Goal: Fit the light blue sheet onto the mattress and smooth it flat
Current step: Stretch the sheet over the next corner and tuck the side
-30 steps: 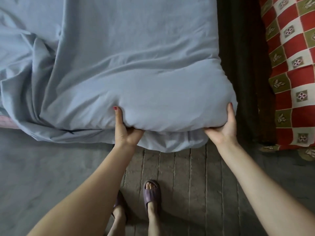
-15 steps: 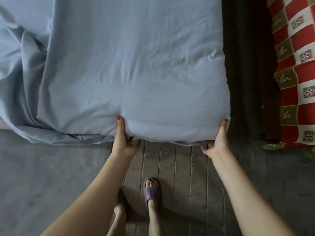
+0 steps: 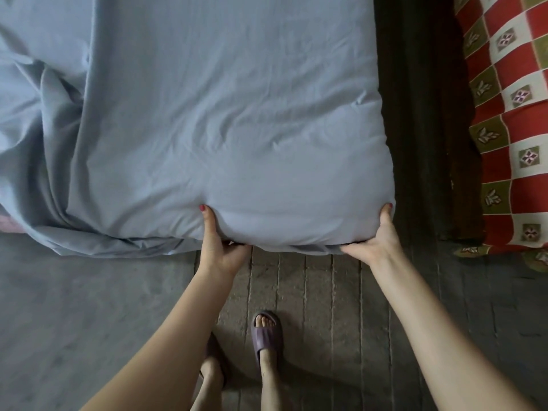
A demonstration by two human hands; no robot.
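The left hand (image 3: 221, 250) grips the near edge of the light blue sheet (image 3: 225, 120), thumb up on the top surface and fingers curled out of sight beneath; the right hand (image 3: 375, 241) holds the same edge at the near right corner, thumb pressed against the corner's side, fingers likewise tucked under. A second ago that corner was lifted, with loose sheet hanging below it; now the mattress end sits lower and the hanging cloth has mostly gone underneath — by my reading the tuck at this corner is nearly done, and the fingers have yet to come out. The sheet lies over the mattress, fairly flat near the hands though creased in shallow ridges; at the left it is bunched in deep folds and spills onto the floor (image 3: 74, 307), so that side looks unfitted. Counted: two hands, one sheet, two feet in purple slippers (image 3: 267, 333), one red and white checked blanket (image 3: 510, 120) at the right — well apart from the sheet, beyond a dark wooden frame (image 3: 421, 120).
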